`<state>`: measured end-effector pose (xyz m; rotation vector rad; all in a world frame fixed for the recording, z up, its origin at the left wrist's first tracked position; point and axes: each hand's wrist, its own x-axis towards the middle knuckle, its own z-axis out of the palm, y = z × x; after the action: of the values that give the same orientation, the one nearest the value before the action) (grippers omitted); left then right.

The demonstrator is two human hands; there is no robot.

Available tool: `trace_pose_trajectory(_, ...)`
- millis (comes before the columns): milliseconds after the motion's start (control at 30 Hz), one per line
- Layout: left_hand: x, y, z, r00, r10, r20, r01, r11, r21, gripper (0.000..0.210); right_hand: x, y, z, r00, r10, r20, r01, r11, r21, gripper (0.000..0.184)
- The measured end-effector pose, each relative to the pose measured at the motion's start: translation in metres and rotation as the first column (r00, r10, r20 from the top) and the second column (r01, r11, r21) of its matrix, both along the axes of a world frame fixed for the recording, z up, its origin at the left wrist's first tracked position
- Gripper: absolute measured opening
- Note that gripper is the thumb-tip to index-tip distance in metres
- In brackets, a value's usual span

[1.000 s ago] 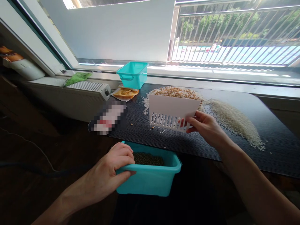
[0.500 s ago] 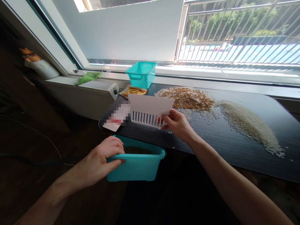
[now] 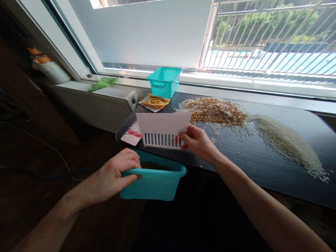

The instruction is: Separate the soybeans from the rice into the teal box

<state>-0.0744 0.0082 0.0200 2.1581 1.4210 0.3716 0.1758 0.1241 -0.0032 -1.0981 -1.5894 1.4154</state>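
Observation:
My left hand is closed on the rim of a teal plastic bin, its thumb outside and fingers over the edge. Small dark greenish grains lie inside that bin, which is at the front edge of the dark table. Between thumb and fingers, my right hand pinches the right end of a white plastic slotted divider. The divider is upright just above the table's edge, behind the bin, with its slots along the bottom. Past it lies a pile of yellow-brown beans mixed with white grains.
A pile of pale rice-like grains spreads to the right. At the back stand a second teal bin and a yellow packet. A partly blurred card lies left. A radiator with a green cloth adjoins the table.
The white divider has moved slightly left and down toward the bin, still in my right hand. My left hand keeps its hold on the bin. The view has shifted a little.

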Motion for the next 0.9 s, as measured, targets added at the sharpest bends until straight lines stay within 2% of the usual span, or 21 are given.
trace_pose_trajectory(100,0.001,-0.001,0.0,1.0,-0.015,-0.002,0.015,1.0,-0.003,0.019,0.015,-0.007,0.005,0.999,0.015,0.032,-0.015,1.0,0.0,0.01)
trace_pose_trajectory(233,0.006,-0.004,-0.002,1.0,-0.023,0.01,0.023,1.0,0.013,0.019,0.025,-0.025,-0.003,0.988,-0.156,0.01,0.155,0.986,0.067,0.015)
trace_pose_trajectory(333,0.015,-0.005,-0.005,0.999,-0.045,0.017,0.044,0.999,0.006,0.02,0.02,-0.043,-0.015,0.962,-0.245,0.119,0.216,0.952,0.216,0.017)
trace_pose_trajectory(433,0.023,-0.007,-0.007,0.998,-0.059,0.006,0.059,0.998,0.003,0.019,0.009,-0.057,-0.021,0.882,-0.353,0.313,0.212,0.889,0.406,0.011)
trace_pose_trajectory(567,0.03,-0.008,-0.01,0.995,-0.101,0.009,0.101,0.995,-0.01,0.018,0.004,-0.057,-0.021,0.781,-0.513,0.356,0.281,0.798,0.533,0.012)
trace_pose_trajectory(700,0.035,-0.006,-0.012,0.989,-0.146,0.029,0.146,0.989,0.003,0.017,0.018,-0.049,-0.022,0.677,-0.648,0.35,0.4,0.722,0.564,0.013)
trace_pose_trajectory(900,0.045,-0.004,-0.013,0.981,-0.192,0.03,0.192,0.981,-0.006,0.019,0.055,-0.049,-0.022,0.563,-0.74,0.367,0.523,0.663,0.535,0.016)
